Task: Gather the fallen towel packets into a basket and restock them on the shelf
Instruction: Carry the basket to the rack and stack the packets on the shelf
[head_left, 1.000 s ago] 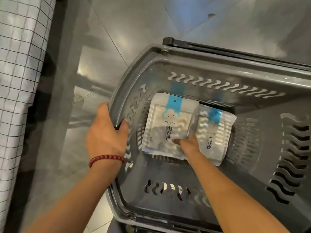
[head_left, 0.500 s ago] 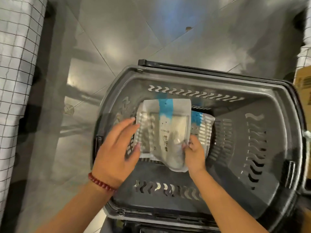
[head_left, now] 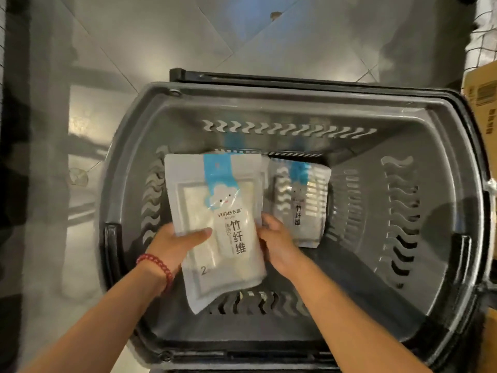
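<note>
From the head camera, a grey basket sits on a tiled floor, its black handle folded along the far rim. Both hands hold one towel packet above the basket's left half. The left hand, with a red bead bracelet on its wrist, grips the left edge with the thumb across the front. The right hand pinches the right edge, fingers curled round it. A second packet lies on the basket bottom just to the right, partly behind the right hand. A cardboard box stands at the right edge.
</note>
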### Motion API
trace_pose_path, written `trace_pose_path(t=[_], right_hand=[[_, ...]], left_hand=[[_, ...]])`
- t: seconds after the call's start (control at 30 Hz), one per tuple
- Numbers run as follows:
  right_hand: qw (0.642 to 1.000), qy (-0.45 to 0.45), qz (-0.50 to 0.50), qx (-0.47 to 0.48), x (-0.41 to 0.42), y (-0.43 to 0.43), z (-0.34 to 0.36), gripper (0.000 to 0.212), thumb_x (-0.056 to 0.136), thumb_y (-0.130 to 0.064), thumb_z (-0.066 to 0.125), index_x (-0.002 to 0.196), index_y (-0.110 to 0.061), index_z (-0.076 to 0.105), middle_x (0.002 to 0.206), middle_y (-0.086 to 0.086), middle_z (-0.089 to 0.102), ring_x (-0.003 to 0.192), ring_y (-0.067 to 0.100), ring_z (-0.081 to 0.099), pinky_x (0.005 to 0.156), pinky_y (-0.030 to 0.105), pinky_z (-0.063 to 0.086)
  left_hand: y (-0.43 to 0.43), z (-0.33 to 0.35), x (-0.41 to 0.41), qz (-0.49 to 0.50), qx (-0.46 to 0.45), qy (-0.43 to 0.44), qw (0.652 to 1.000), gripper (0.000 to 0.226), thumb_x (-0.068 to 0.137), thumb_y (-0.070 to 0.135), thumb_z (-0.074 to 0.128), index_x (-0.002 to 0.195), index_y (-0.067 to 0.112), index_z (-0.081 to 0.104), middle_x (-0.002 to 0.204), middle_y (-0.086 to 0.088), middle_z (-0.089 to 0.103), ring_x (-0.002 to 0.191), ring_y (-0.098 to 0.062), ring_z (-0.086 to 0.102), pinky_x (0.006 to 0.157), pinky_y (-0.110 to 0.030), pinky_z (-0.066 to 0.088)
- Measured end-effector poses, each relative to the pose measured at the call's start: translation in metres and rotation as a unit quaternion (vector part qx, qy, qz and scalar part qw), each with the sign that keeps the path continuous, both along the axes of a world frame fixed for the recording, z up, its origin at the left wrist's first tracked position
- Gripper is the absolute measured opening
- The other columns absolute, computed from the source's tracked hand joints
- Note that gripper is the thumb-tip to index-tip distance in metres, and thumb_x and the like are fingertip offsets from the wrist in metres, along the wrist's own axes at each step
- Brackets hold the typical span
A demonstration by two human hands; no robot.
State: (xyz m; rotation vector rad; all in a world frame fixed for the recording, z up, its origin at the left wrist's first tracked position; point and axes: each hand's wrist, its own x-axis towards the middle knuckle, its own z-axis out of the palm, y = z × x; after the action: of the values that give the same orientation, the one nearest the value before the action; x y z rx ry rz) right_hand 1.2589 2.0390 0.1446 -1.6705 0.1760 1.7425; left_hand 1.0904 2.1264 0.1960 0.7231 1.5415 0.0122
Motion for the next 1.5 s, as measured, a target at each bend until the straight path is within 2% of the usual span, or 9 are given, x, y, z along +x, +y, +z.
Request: trace_pose_path(t=[0.13,0.33,0.57,0.7,0.8,1.07,1.17,1.3,1.5], right_hand=[[0.965,-0.177,0.159,-0.114,0.004,0.004,-0.041,0.029,0.089,-0.003,0.051,0.117,-0.006,0.058,0.121,0.014,0.061,0.106,0.026,0.057,0.083,0.030,0.046],[0.968,-0.161,0.142,-0.126,0.010,0.008,-0.077,0.076,0.082,-0.009,0.062,0.148,-0.016,0.023,0.143,0.006,0.043,0.121,0.022,0.047,0.093,0.024,0.040],[0.978,-0.161,0.089,-0.099,-0.001,0.017,-0.081,0.035,0.078,-0.007,0.070,0.104,-0.020,0.051,0.108,0.003,0.064,0.101,0.020,0.061,0.086,0.034,0.053],[0.969,-0.197,0.124,-0.083,0.006,0.016,-0.072,0.019,0.083,-0.012,0.066,0.094,0.000,0.055,0.099,0.019,0.064,0.095,0.032,0.062,0.083,0.039,0.050],[0.958,-0.264,0.100,-0.044,0.015,0.011,-0.060,0.025,0.089,-0.007,0.059,0.072,-0.016,0.042,0.076,-0.001,0.050,0.078,0.017,0.048,0.068,0.017,0.039],[0.967,-0.256,0.013,0.010,0.059,-0.015,-0.017,0.020,0.087,0.005,0.050,0.103,-0.005,0.055,0.106,0.024,0.060,0.101,0.038,0.058,0.090,0.046,0.050],[0.980,-0.198,0.003,0.024,0.060,-0.013,-0.013,0.030,0.089,0.006,0.049,0.114,-0.009,0.056,0.111,0.012,0.065,0.105,0.023,0.062,0.092,0.038,0.050],[0.985,-0.157,0.056,0.038,0.032,0.002,-0.013,0.021,0.091,-0.004,0.053,0.090,-0.025,0.054,0.089,-0.007,0.062,0.077,-0.005,0.062,0.062,0.013,0.049],[0.952,-0.187,0.242,0.007,-0.019,0.024,-0.038,0.028,0.095,-0.023,0.046,0.121,-0.012,0.047,0.113,0.002,0.056,0.106,0.021,0.055,0.077,0.026,0.039]], left_hand=[[0.001,-0.008,-0.001,-0.113,0.145,0.141,0.973,0.017,0.086,0.008,0.064,0.101,0.013,0.068,0.081,0.011,0.063,0.076,-0.008,0.060,0.066,-0.022,0.044],[-0.006,-0.024,-0.006,-0.219,0.218,0.225,0.924,0.028,0.088,0.011,0.053,0.115,0.008,0.059,0.105,-0.013,0.066,0.096,-0.031,0.061,0.081,-0.034,0.048],[-0.003,-0.030,-0.005,-0.229,0.185,0.235,0.926,0.029,0.090,0.012,0.052,0.119,0.008,0.055,0.112,-0.014,0.064,0.099,-0.032,0.059,0.082,-0.038,0.048],[-0.001,-0.026,0.000,-0.208,0.172,0.223,0.937,0.032,0.092,0.010,0.051,0.124,0.006,0.053,0.119,-0.015,0.061,0.107,-0.035,0.057,0.081,-0.036,0.045],[0.002,-0.022,0.005,-0.187,0.153,0.222,0.944,0.033,0.093,0.008,0.050,0.126,0.006,0.051,0.123,-0.015,0.059,0.112,-0.035,0.055,0.082,-0.038,0.044],[0.009,-0.003,0.018,-0.074,0.033,0.158,0.984,0.026,0.095,0.014,0.049,0.120,0.013,0.055,0.120,-0.011,0.061,0.099,-0.024,0.056,0.083,-0.038,0.044],[0.011,0.006,0.023,-0.026,-0.019,0.077,0.996,0.019,0.092,0.032,0.051,0.105,0.021,0.060,0.103,-0.005,0.069,0.085,-0.016,0.064,0.075,-0.033,0.050],[0.008,0.010,0.027,-0.010,-0.034,0.012,0.999,0.035,0.071,0.048,0.060,0.098,0.025,0.064,0.084,0.007,0.074,0.074,-0.010,0.071,0.058,-0.024,0.052],[0.001,0.000,0.016,0.031,0.048,0.126,0.990,0.015,0.080,0.017,0.070,0.089,0.026,0.062,0.078,0.011,0.065,0.074,-0.009,0.060,0.056,-0.026,0.045]])
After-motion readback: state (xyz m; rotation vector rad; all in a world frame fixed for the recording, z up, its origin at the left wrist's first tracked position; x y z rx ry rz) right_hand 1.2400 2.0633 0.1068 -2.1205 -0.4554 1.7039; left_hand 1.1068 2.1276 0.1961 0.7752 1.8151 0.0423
